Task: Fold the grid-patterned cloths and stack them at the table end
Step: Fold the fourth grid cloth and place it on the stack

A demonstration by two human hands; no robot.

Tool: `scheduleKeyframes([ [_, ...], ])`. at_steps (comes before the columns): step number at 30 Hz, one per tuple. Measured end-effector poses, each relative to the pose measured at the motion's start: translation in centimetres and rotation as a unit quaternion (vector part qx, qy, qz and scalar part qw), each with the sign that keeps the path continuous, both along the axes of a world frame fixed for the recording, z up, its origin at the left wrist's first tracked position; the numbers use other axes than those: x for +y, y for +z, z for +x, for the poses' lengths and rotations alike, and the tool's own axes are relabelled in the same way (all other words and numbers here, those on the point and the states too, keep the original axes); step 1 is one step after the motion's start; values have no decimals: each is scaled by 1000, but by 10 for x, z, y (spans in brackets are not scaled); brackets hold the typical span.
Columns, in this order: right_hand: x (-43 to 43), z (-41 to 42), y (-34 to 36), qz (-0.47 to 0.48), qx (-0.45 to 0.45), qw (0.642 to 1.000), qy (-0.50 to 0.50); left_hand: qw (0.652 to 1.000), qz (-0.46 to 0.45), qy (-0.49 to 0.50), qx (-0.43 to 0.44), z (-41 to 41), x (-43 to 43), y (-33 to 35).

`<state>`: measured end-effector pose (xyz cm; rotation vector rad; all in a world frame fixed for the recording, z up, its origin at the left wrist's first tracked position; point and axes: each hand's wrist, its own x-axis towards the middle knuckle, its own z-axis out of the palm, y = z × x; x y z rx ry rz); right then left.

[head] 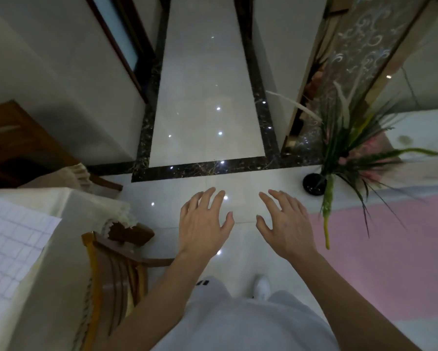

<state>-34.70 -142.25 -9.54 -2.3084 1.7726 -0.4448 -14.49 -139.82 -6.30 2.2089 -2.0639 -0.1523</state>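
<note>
Hands hang empty over the floor, left hand (205, 224) and right hand (283, 221) both spread wide. The grid-patterned cloth (12, 249) lies far left on the table (68, 198). Turning to face it squarely before pinching two corners would likely help.

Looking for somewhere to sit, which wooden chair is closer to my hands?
The light wooden chair tucked beside the table corner; the darker chair stands farther back.

Both empty hands, left hand (204, 221) and right hand (285, 224), hover over floor (207, 97).
</note>
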Motion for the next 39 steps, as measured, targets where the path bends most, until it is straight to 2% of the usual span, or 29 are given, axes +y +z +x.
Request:
scheduleKeyframes([
  [11,-101,108,-12,-1,-25,978,207,981,4,195,-7,74,-31,-7],
  [22,-197,302,-10,-19,-32,922,384,938,-29,345,34,230,-79,-18],
  [29,-234,427,-4,-4,-13,876,483,895,-45,443,37,328,-90,-22],
  [34,-238,488,1,-2,-3,840,542,869,-54,490,47,369,-76,-22],
  [39,-233,540,2,-9,0,791,612,830,-52,553,52,395,-53,-26],
])
